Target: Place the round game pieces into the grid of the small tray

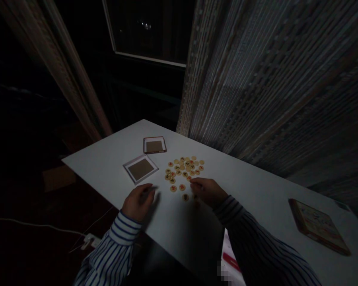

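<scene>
Several small round wooden game pieces [185, 169] with red or dark marks lie scattered on a white table [107, 167]. My right hand [207, 190] rests knuckles up at the near edge of the pile, fingertips curled down among the pieces; what they grip is hidden. My left hand [139, 200] sits on the table to the left of the pieces, fingers curled inward, with nothing visible in it. Both arms wear striped sleeves.
Two shallow square box halves, one [141, 169] beside the other [154, 145], lie left of the pieces. A flat square board [318, 230] sits at the table's right end. Curtains hang behind. A white cable and plug [89, 240] lie on the dark floor at left.
</scene>
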A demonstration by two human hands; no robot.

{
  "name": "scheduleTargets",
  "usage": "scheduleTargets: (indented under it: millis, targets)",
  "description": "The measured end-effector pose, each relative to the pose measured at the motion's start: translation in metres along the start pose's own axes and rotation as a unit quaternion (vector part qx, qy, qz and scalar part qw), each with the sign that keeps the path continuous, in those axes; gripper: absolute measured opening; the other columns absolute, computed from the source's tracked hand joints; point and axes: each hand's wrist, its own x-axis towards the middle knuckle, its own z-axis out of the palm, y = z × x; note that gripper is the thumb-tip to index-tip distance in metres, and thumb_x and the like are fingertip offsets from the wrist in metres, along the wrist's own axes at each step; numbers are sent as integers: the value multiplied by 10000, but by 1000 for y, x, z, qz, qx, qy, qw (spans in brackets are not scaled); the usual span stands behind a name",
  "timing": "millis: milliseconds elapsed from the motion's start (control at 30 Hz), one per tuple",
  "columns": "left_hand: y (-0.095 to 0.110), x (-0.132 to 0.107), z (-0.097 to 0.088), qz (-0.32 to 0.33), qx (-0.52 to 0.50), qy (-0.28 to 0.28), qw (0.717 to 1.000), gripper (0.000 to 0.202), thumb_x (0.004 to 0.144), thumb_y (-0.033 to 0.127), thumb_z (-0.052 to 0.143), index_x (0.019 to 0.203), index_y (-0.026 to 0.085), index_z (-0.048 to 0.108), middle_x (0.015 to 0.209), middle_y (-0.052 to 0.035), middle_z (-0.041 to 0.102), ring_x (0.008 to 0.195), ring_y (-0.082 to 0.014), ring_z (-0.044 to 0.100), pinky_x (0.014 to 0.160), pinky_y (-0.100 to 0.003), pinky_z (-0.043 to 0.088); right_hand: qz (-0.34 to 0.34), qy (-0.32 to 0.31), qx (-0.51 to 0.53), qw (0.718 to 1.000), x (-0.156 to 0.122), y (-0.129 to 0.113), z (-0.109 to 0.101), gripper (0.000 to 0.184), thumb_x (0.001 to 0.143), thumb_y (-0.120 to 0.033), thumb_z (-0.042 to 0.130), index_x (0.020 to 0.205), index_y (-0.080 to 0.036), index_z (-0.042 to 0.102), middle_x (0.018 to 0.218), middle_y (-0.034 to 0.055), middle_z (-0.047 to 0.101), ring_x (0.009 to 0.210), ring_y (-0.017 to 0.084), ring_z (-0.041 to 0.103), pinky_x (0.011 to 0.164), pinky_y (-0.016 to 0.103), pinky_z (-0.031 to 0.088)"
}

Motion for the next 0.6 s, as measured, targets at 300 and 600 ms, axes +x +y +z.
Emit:
scheduleTargets:
  millis: [300, 600]
  targets:
    - [-22, 8, -16, -125, -21, 100, 987, 448, 731, 467, 517, 1041, 154, 602, 972, -107, 661, 843, -224, 636, 686, -328, 536, -12, -23, -11, 1000, 46, -27, 13, 294, 811, -247, 453, 989, -171, 675, 798, 34, 708, 731, 151, 622, 663, 226, 431]
    - [-41, 22, -25, -137, 114, 72, 981, 483, 773, 425, 462, 1103, 100, 597, 1002, -153, 670, 925, -275, 632, 783, -372, 508, -31, -37, -54, 997, 87, -46, 27, 270, 809, -242, 455, 944, -195, 684, 942, 54, 703, 881, 172, 622, 755, 236, 420]
